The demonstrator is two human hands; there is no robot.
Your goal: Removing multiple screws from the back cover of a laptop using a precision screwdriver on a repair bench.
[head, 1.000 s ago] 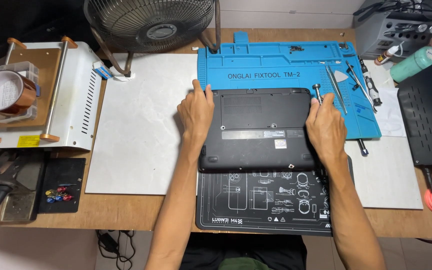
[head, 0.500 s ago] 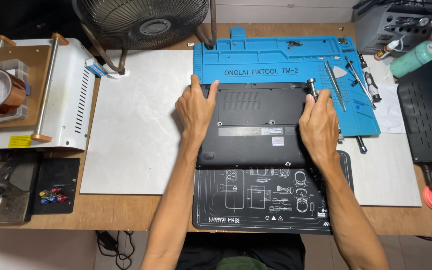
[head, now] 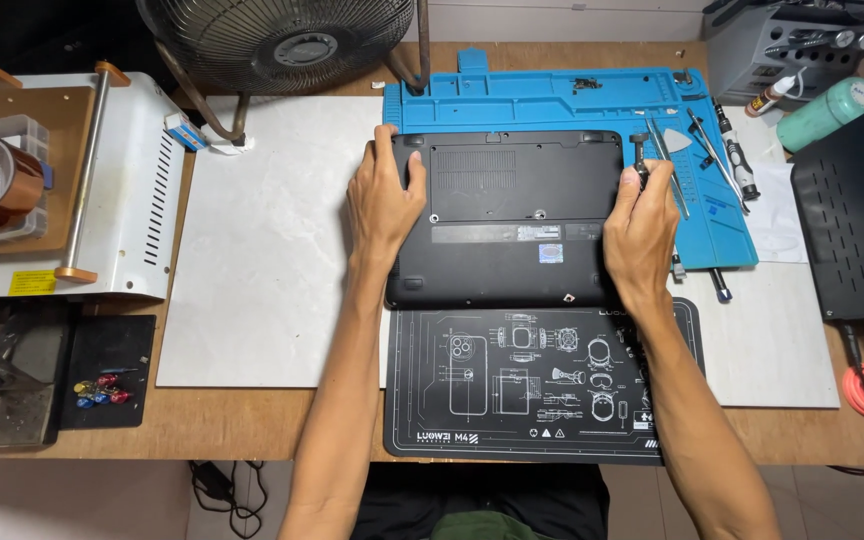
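Observation:
A black laptop lies bottom side up, partly on the blue repair mat and partly on the black printed mat. My left hand lies flat on the laptop's left edge, fingers spread toward its far corner. My right hand rests on the laptop's right edge and grips a small screwdriver, whose knurled top sticks up past my fingers.
Several more screwdrivers and a pick lie on the blue mat's right side. A fan stands at the back, a white machine with a tape roll at the left, a black box at the right. A pale board covers the table's middle.
The laptop has slid away from me, farther onto the blue mat. Both hands moved with it; the right still holds the screwdriver.

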